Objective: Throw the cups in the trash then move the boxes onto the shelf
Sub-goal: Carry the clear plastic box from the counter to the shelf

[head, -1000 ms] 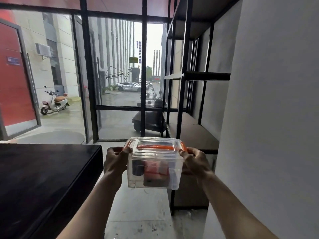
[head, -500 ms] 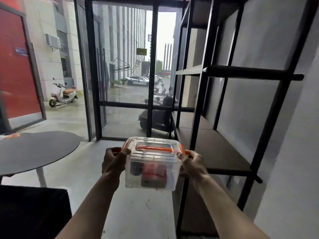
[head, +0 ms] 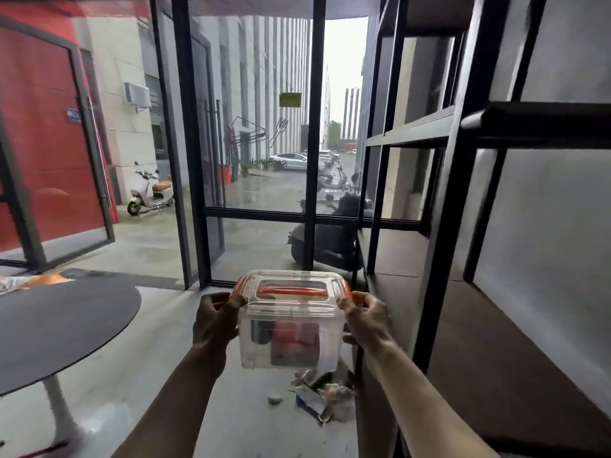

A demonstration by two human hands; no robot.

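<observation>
Head view: the left hand and right hand each have their grip clamped on an end of the clear box, held in the air above the grey floor. The black shelf stands just to its right, a round dark table to the left, glass doors ahead, litter below.

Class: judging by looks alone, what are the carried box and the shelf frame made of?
Box: clear, glossy plastic, since its contents show through; orange handle and clips, probably plastic too. Shelf frame: apparently metal bars painted matte black, thin and straight-edged; boards look dark brown, perhaps wood.
</observation>
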